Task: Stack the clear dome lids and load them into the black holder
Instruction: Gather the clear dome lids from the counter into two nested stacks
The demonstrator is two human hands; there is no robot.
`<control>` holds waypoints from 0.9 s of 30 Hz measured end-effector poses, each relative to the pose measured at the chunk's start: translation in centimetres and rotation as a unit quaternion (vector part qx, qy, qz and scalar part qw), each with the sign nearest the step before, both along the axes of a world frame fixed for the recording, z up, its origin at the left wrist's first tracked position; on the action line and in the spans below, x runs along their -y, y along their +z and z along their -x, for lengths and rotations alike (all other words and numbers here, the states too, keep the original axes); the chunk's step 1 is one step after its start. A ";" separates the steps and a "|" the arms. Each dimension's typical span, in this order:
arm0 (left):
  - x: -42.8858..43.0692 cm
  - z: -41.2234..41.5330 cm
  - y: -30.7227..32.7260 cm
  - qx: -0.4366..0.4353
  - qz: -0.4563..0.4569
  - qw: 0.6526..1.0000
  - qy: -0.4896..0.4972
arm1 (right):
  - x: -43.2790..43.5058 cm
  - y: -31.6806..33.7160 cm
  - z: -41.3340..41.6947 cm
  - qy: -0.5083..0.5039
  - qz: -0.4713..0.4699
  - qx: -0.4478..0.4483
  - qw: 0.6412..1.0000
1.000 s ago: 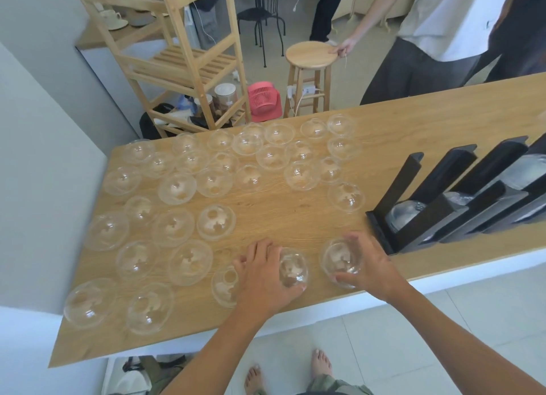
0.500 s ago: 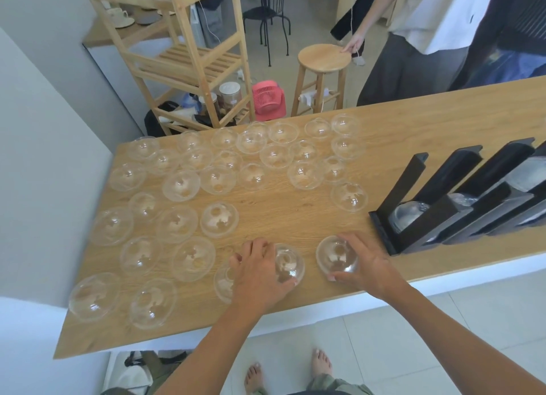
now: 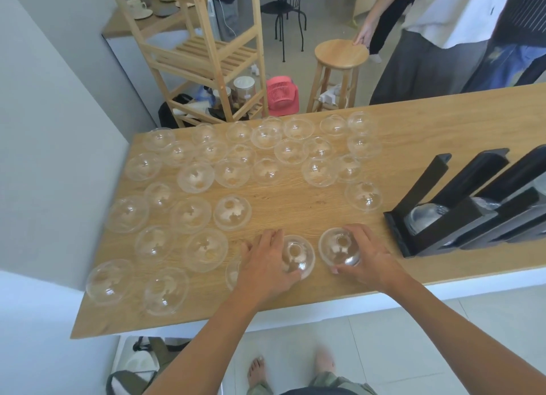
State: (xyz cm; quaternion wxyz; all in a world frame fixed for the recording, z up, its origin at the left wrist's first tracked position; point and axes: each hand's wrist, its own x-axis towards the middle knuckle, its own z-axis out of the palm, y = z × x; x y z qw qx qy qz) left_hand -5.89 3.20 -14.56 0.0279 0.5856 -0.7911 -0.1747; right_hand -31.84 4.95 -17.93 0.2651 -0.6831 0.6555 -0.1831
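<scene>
Curled fingers (image 3: 273,237) of the left hand (image 3: 266,261) grip the left lid (image 3: 298,254), those of the right hand (image 3: 369,258) the right lid (image 3: 338,246) just beside; nesting them squarely with a light squeeze seems best.

Left of the holder (image 3: 425,184), the dome lids (image 3: 232,212) were clear, glossy, smooth plastic. The holder looked matt black. The table (image 3: 295,201) beneath was pale, grained, matt wood.
</scene>
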 end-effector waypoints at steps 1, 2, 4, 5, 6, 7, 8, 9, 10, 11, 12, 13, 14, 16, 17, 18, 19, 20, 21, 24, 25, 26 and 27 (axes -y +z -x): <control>0.1 -0.5 0.5 -0.017 -0.006 1.000 0.009 | 0.1 0.0 0.1 0.000 -0.002 0.004 1.000; 0.2 -1.3 1.0 -0.038 -0.014 0.999 0.017 | 0.1 0.0 0.1 0.002 -0.002 0.008 1.000; 0.4 -3.4 2.0 -0.065 -0.030 0.997 0.016 | 0.5 0.3 0.0 0.015 0.008 0.009 1.000; 0.5 -4.7 2.5 -0.064 -0.037 0.997 0.009 | 0.8 0.5 -0.2 0.025 0.017 0.010 0.999; 0.7 -6.0 2.9 -0.052 -0.046 0.998 0.001 | 1.1 0.7 -0.4 0.039 0.026 0.011 0.999; 0.8 -7.2 3.2 -0.033 -0.057 0.998 -0.007 | 1.3 1.1 -0.8 0.055 0.034 0.010 0.998; 0.8 -8.2 3.5 -0.008 -0.067 0.998 -0.017 | 1.7 1.6 -1.2 0.070 0.040 0.007 0.997; 0.9 -9.0 3.6 0.020 -0.072 0.997 -0.029 | 2.1 2.0 -1.8 0.081 0.046 0.005 0.996; 0.8 -9.5 3.6 0.046 -0.074 0.995 -0.043 | 2.6 2.5 -2.4 0.091 0.049 0.001 0.995; 0.8 -9.8 3.6 0.066 -0.074 0.994 -0.056 | 3.2 2.9 -3.1 0.102 0.050 -0.005 0.994; 0.6 -10.0 3.4 0.079 -0.073 0.992 -0.068 | 3.8 3.2 -3.9 0.112 0.048 -0.013 0.992; 0.5 -10.0 3.2 0.087 -0.071 0.991 -0.077 | 4.5 3.6 -4.7 0.121 0.045 -0.019 0.991; 0.4 -10.0 3.0 0.093 -0.068 0.990 -0.085 | 5.1 3.9 -5.5 0.131 0.043 -0.022 0.990; 0.1 -9.7 2.4 0.103 -0.054 0.989 -0.092 | 6.3 4.5 -7.2 0.149 0.042 -0.027 0.988; -0.1 -9.6 2.1 0.110 -0.044 0.989 -0.091 | 6.9 4.8 -8.2 0.158 0.040 -0.034 0.986; -0.3 -9.4 1.8 0.119 -0.036 0.988 -0.088 | 7.5 5.1 -9.2 0.167 0.037 -0.043 0.984; -0.4 -9.2 1.5 0.127 -0.031 0.988 -0.085 | 8.1 5.4 -10.1 0.174 0.034 -0.052 0.983; -0.6 -9.1 1.3 0.133 -0.025 0.987 -0.082 | 8.7 5.5 -11.0 0.181 0.031 -0.061 0.981; -0.7 -9.1 1.0 0.138 -0.016 0.987 -0.080 | 9.3 5.6 -12.0 0.187 0.028 -0.069 0.980; -1.0 -9.0 0.4 0.142 0.019 0.987 -0.079 | 10.8 5.6 -14.6 0.204 0.018 -0.079 0.976; -1.1 -8.9 0.3 0.134 0.026 0.988 -0.078 | 11.3 5.5 -15.5 0.208 0.013 -0.079 0.975; -1.2 -8.8 0.2 0.121 0.030 0.989 -0.077 | 11.7 5.4 -16.3 0.210 0.008 -0.076 0.975; -1.2 -8.8 0.1 0.108 0.033 0.991 -0.075 | 12.1 5.3 -17.0 0.212 0.003 -0.073 0.974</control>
